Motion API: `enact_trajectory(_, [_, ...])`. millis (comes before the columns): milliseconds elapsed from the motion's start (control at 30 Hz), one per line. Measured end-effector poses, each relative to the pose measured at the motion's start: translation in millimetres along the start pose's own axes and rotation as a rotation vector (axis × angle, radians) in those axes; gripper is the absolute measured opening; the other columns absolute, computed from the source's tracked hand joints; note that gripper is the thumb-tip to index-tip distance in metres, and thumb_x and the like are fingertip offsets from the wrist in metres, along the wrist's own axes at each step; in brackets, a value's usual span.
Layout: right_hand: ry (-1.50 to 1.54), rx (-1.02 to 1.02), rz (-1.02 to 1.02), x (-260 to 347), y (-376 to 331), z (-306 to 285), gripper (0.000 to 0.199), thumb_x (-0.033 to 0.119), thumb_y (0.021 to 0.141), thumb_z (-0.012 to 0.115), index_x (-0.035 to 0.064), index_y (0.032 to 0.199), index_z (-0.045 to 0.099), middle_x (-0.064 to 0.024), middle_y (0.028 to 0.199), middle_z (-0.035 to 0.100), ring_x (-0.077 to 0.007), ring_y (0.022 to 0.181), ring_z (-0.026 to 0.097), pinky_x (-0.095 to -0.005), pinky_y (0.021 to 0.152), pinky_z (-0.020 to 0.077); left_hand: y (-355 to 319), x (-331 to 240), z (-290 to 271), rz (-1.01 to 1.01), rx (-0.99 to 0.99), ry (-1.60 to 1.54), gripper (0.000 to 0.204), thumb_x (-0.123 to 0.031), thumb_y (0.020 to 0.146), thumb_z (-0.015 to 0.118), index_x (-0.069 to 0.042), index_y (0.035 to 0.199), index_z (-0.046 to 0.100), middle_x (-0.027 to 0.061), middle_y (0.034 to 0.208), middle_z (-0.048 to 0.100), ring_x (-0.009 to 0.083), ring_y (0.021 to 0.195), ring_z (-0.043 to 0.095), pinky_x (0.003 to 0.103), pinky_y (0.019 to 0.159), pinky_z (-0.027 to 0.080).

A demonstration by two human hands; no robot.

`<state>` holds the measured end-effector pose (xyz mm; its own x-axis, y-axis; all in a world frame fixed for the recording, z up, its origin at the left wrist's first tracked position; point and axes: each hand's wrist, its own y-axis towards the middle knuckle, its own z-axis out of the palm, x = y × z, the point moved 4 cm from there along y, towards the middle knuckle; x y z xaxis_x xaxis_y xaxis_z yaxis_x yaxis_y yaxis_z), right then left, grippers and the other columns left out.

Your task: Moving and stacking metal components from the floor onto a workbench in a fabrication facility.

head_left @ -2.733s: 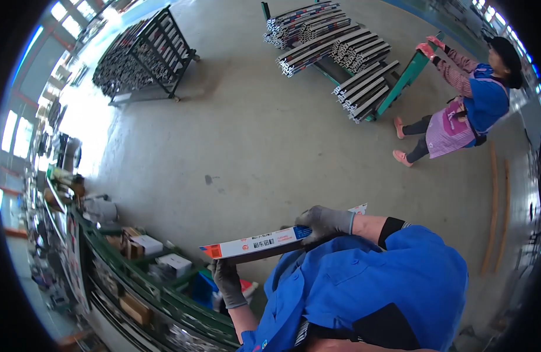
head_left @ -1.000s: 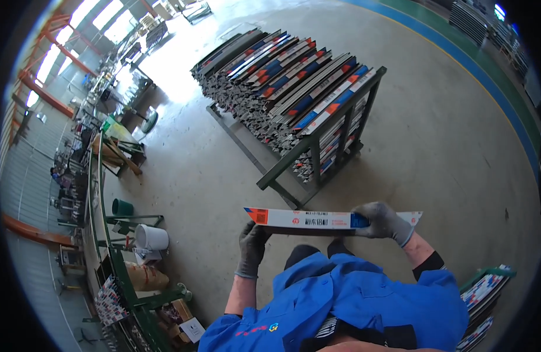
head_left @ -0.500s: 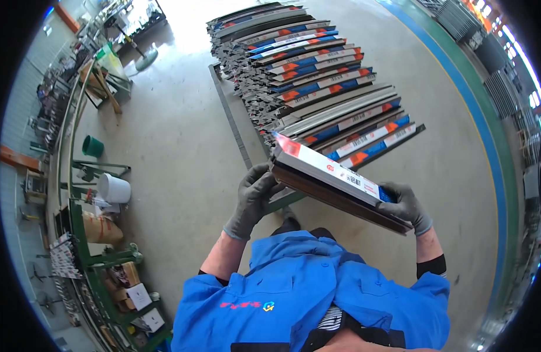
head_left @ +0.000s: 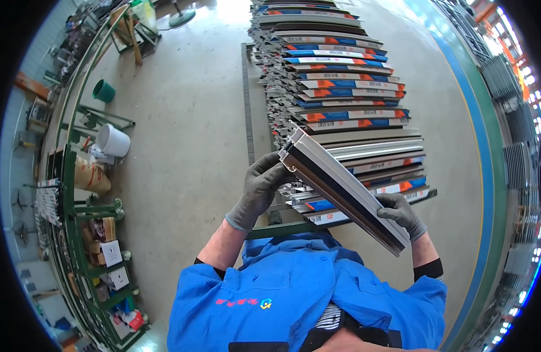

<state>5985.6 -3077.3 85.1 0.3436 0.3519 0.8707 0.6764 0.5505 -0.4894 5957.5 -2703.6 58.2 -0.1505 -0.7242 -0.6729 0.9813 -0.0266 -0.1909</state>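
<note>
I hold a cut length of aluminium profile [head_left: 345, 192] slantwise in front of my chest. It has silver, black and brown lengthwise faces, and its hollow, hooked end section shows at the upper left. My gloved left hand [head_left: 262, 183] grips that end. Near the lower right end, my gloved right hand [head_left: 400, 212] is closed around it, thumb on the silver face; its other fingers are partly hidden. Just beyond lies a long row of similar profiles [head_left: 352, 92], many with white, blue and orange labels. The held piece covers some of the nearest ones.
The row rests on a low green-framed rack, with a grey rail [head_left: 247, 105] along its left side. Left of the floor stand a white bucket [head_left: 113, 141], a green bin [head_left: 104, 91] and a green shelf frame [head_left: 109, 271] with boxes. A blue floor stripe [head_left: 480, 146] curves along the right.
The held profile has been rolled, so its labelled face no longer shows and a bare silver face does. My view has turned, and the row now appears lower and further right.
</note>
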Motion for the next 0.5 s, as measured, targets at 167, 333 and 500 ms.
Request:
enact_trajectory(167, [-0.017, 0.190, 0.028, 20, 41, -48, 0.060, 0.027, 0.085, 0.073, -0.0062, 0.133, 0.058, -0.0127, 0.121, 0.067, -0.0172, 0.111, 0.061, -0.0311, 0.101, 0.0450, 18, 11, 12, 0.073, -0.184, 0.045, 0.028, -0.014, 0.096, 0.066, 0.000, 0.120, 0.062, 0.0126, 0.106, 0.071, 0.0227, 0.092, 0.072, 0.036, 0.082, 0.062])
enact_trajectory(333, [-0.098, 0.307, -0.063, 37, 83, -95, 0.060, 0.032, 0.087, 0.071, -0.0045, 0.133, 0.058, -0.0114, 0.119, 0.068, -0.0163, 0.108, 0.061, -0.0302, 0.099, 0.0449, 38, 17, 33, 0.121, -0.260, 0.039, 0.026, -0.012, 0.097, 0.063, 0.000, 0.121, 0.062, 0.0123, 0.105, 0.071, 0.0206, 0.091, 0.072, 0.035, 0.083, 0.061])
enact_trajectory(500, [-0.259, 0.359, -0.046, 56, 121, -136, 0.056, 0.030, 0.089, 0.071, -0.0053, 0.131, 0.059, -0.0102, 0.113, 0.069, -0.0143, 0.103, 0.060, -0.0304, 0.094, 0.0470, 50, 28, 49, 0.198, -0.417, -0.023, 0.031, -0.018, 0.101, 0.058, -0.001, 0.127, 0.059, 0.0114, 0.110, 0.070, 0.0200, 0.096, 0.070, 0.034, 0.085, 0.060])
